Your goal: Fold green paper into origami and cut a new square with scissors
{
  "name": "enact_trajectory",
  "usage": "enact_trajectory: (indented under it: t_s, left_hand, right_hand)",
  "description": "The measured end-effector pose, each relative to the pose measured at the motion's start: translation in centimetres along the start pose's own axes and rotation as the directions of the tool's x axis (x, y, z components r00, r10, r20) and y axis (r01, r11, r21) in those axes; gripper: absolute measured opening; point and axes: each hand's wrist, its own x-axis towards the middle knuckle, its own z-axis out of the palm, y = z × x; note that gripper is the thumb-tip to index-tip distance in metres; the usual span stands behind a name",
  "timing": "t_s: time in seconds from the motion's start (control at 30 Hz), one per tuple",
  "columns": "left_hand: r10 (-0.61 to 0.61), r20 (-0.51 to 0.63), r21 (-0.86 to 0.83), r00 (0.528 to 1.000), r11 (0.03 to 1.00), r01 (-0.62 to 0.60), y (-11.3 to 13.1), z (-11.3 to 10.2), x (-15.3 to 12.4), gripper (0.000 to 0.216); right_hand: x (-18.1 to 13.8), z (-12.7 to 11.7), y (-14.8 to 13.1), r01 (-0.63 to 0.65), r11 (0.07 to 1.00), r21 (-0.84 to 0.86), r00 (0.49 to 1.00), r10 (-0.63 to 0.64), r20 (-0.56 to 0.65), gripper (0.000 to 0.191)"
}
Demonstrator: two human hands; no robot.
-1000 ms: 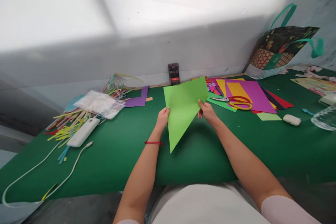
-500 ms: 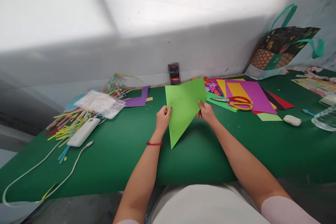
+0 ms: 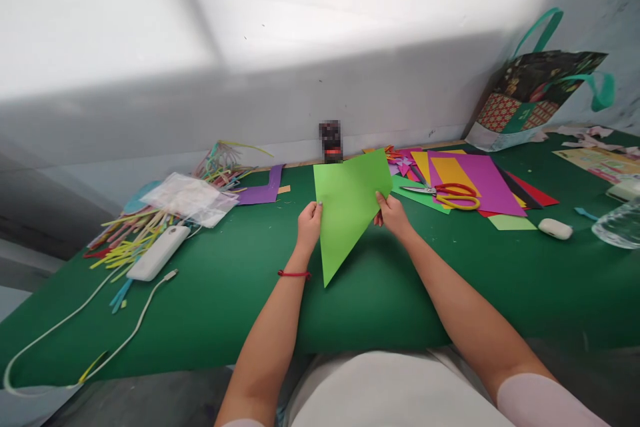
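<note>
A bright green sheet [image 3: 353,210] is being held up in front of the body, over the green-covered worktop [image 3: 225,320], at the centre of the dial with twelve toward the wall. Both hands are being kept narrow on it: the left edge is being gripped at nine o'clock by the left hand [image 3: 309,225], and the slanting edge is being gripped at three by the right hand [image 3: 393,213]. A pointed corner is being left hanging near six to seven o'clock; whether the sheet is being held folded cannot be told.

At three o'clock, scissors [image 3: 465,201] with red and yellow handles are being supported by coloured paper, including a magenta sheet [image 3: 500,187]. Farther out at three, a small white case [image 3: 556,229] is being carried by the worktop, and a patterned bag [image 3: 540,97] is being propped near two. At nine, a purple piece [image 3: 263,195] is being displayed. Between eight and nine, a white device [image 3: 159,252] is being bordered by paper strips [image 3: 113,253]. A red bracelet [image 3: 294,274] is being worn on the left wrist.
</note>
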Motion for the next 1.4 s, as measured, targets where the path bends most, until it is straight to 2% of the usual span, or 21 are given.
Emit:
enact_trajectory:
  t_s: [0.2, 0.4, 0.53, 0.63, 0.73, 0.9, 1.1, 1.27, 1.4]
  left_hand:
    - [-0.141, 0.041, -0.192, 0.989, 0.970, 0.146, -0.7, 0.1, 0.3, 0.036]
    - [-0.116, -0.001, -0.215, 0.993, 0.970, 0.113, -0.5, 0.1, 0.2, 0.037]
    - [-0.109, -0.022, -0.214, 0.994, 0.972, 0.102, -0.2, 0.1, 0.2, 0.036]
    - [-0.127, -0.007, -0.236, 0.992, 0.964, 0.122, -0.2, 0.1, 0.1, 0.035]
    - [-0.143, -0.019, -0.252, 0.990, 0.958, 0.134, -0.3, 0.1, 0.1, 0.035]
    - [-0.191, -0.018, -0.302, 0.982, 0.937, 0.176, -0.6, 0.0, 0.3, 0.035]
    - [-0.167, -0.030, -0.269, 0.985, 0.951, 0.153, -0.9, 0.0, 0.3, 0.036]
    - [-0.186, -0.053, -0.274, 0.981, 0.948, 0.165, -1.2, 0.0, 0.3, 0.036]
    - [-0.128, -0.096, -0.218, 0.987, 0.970, 0.105, -1.2, -0.1, 0.4, 0.039]
  right_hand:
    - [0.3, 0.1, 0.0, -0.041, 0.989, 0.142, 0.999, 0.040, 0.007, 0.051]
    - [0.0, 0.4, -0.1, -0.078, 0.963, 0.257, 0.997, 0.068, 0.047, 0.051]
    - [-0.4, 0.4, -0.2, -0.082, 0.982, 0.171, 0.977, 0.045, 0.209, 0.058]
    - [-0.6, 0.2, -0.4, -0.026, 0.995, 0.100, 0.967, 0.000, 0.256, 0.063]
    - [-0.7, 0.3, -0.5, -0.023, 0.990, 0.142, 0.956, -0.020, 0.293, 0.064]
    - [-1.3, 1.3, -0.6, -0.096, 0.977, 0.189, 0.888, -0.002, 0.461, 0.060]
    - [-1.5, 1.6, -0.6, -0.089, 0.981, 0.174, 0.887, -0.002, 0.462, 0.060]
    - [-1.7, 2.3, 0.0, -0.118, 0.979, 0.167, 0.832, 0.006, 0.554, 0.062]
    - [-1.8, 2.8, 0.3, -0.141, 0.973, 0.185, 0.854, 0.026, 0.519, 0.060]
